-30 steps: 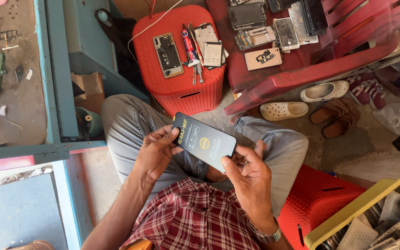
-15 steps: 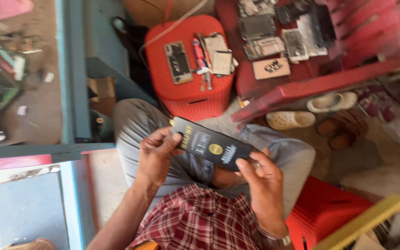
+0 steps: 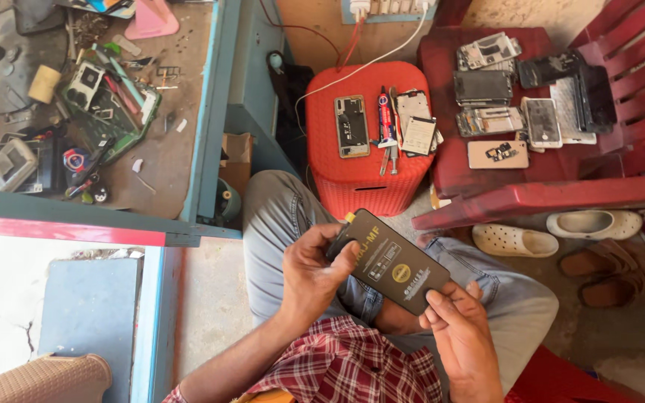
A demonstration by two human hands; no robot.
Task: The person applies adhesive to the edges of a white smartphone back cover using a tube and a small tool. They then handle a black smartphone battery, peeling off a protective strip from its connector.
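- The black pack (image 3: pixel 391 262) lies tilted above the lap, held at both ends.
- Left hand (image 3: pixel 313 270) has its grip closed around the upper end, thumb on top.
- Right hand (image 3: pixel 460 336) pinches the lower corner with its fingertips.
- Beyond the knees, a red stool (image 3: pixel 360 175) carries phone parts (image 3: pixel 352 125); sandals (image 3: pixel 515 240) lie nearby.

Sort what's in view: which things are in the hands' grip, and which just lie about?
In hand: flat black packet, left hand at its top end, right hand at its bottom corner.

Lying about: phone parts on red stool, phones on red chair, white clogs, workbench clutter.
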